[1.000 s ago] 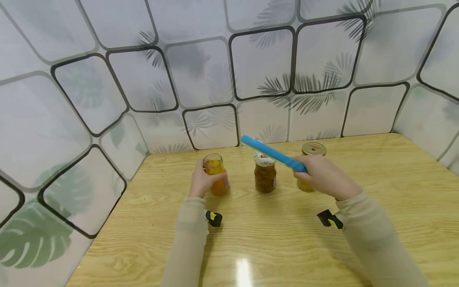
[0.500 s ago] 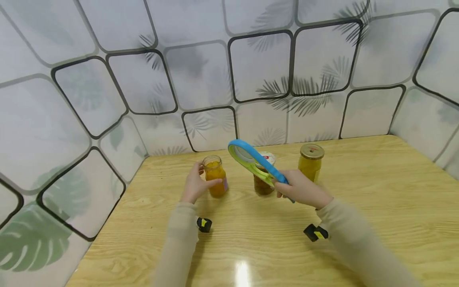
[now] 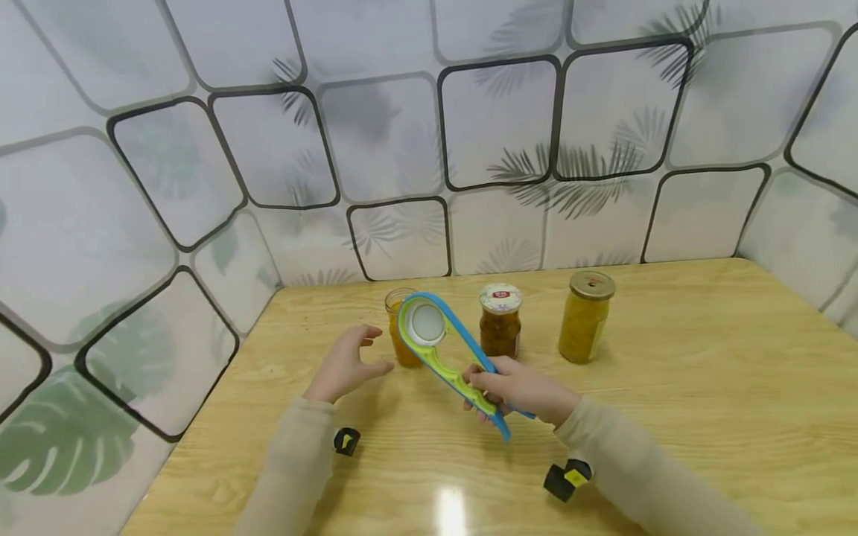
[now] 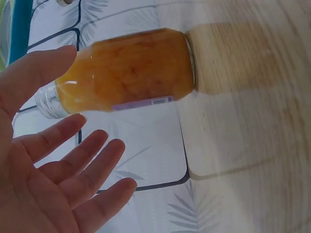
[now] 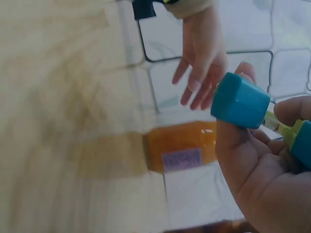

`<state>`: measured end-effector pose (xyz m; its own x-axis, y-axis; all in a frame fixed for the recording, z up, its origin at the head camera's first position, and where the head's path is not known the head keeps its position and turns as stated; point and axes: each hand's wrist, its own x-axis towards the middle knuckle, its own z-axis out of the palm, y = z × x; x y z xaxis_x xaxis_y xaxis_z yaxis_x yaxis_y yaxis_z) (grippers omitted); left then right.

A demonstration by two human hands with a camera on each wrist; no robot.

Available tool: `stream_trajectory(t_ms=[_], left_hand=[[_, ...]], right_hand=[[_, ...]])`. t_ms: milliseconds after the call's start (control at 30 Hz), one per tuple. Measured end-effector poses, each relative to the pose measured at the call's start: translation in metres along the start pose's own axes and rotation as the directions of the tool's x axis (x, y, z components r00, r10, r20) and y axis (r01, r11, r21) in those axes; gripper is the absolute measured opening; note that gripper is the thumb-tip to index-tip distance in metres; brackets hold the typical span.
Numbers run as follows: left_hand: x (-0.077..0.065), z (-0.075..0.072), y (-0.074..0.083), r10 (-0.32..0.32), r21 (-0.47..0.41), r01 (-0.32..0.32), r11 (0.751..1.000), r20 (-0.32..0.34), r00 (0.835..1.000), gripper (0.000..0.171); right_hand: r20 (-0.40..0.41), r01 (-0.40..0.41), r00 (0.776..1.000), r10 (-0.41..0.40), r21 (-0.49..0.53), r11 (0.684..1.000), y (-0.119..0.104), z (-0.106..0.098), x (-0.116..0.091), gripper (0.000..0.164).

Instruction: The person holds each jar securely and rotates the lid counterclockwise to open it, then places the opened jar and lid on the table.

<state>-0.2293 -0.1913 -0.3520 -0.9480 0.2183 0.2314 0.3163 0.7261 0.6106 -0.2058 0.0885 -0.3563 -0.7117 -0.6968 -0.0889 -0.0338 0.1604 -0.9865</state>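
My right hand (image 3: 526, 388) grips the handles of a blue and green jar opener (image 3: 447, 374), raised over the table. A round, pale jar lid (image 3: 427, 325) sits inside its loop. Behind the loop, partly covered by it in the head view, stands a lidless glass jar (image 3: 397, 341) with orange contents. In the left wrist view the jar (image 4: 133, 68) shows its bare threaded neck and a purple label. My left hand (image 3: 345, 366) is just left of the jar, fingers spread and holding nothing. The right wrist view catches the opener's teal handle end (image 5: 240, 101) close up.
To the right stand a jar of brown contents with a white patterned lid (image 3: 500, 327) and a taller yellow jar with a gold lid (image 3: 583, 327). The wooden table (image 3: 677, 387) meets a patterned wall covering (image 3: 496, 126) at the back and left.
My left hand has let go of the orange jar and drawn back left. My right hand has brought the jar opener left and down, its loop now facing the head camera with the lid showing.
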Motion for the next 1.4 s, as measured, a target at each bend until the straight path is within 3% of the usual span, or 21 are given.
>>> stream_trajectory(t_ms=[167, 333, 500, 667, 800, 1100, 1400], left_hand=[[0.004, -0.005, 0.002, 0.030, -0.005, -0.030, 1.000, -0.006, 1.000, 0.048], [0.004, -0.011, 0.003, 0.014, 0.029, -0.013, 0.999, -0.031, 0.999, 0.046], [0.001, -0.016, 0.005, 0.014, 0.056, -0.011, 0.998, -0.049, 0.999, 0.045], [0.000, -0.019, 0.007, 0.027, 0.078, -0.023, 0.997, -0.053, 0.998, 0.044], [-0.001, -0.021, 0.008, 0.033, 0.099, -0.032, 0.995, -0.015, 0.999, 0.043], [-0.003, -0.024, 0.008, -0.014, 0.150, -0.010, 0.989, 0.160, 0.987, 0.039], [-0.005, -0.022, 0.004, -0.034, 0.198, -0.011, 0.980, 0.220, 0.975, 0.039]], right_hand=[[0.037, -0.074, 0.997, 0.070, 0.121, 0.990, 0.006, 0.011, 0.003, 0.034], [0.106, -0.116, 0.990, 0.097, 0.188, 0.975, 0.013, 0.017, 0.006, 0.028], [0.179, -0.183, 0.973, 0.143, 0.227, 0.957, 0.019, 0.021, 0.006, 0.024], [0.195, -0.259, 0.956, 0.220, 0.202, 0.945, 0.022, 0.025, 0.006, 0.025], [0.195, -0.293, 0.947, 0.256, 0.196, 0.936, 0.024, 0.027, 0.008, 0.025], [0.230, -0.318, 0.936, 0.268, 0.220, 0.922, 0.026, 0.028, 0.010, 0.023], [0.258, -0.326, 0.930, 0.263, 0.246, 0.913, 0.027, 0.029, 0.012, 0.030]])
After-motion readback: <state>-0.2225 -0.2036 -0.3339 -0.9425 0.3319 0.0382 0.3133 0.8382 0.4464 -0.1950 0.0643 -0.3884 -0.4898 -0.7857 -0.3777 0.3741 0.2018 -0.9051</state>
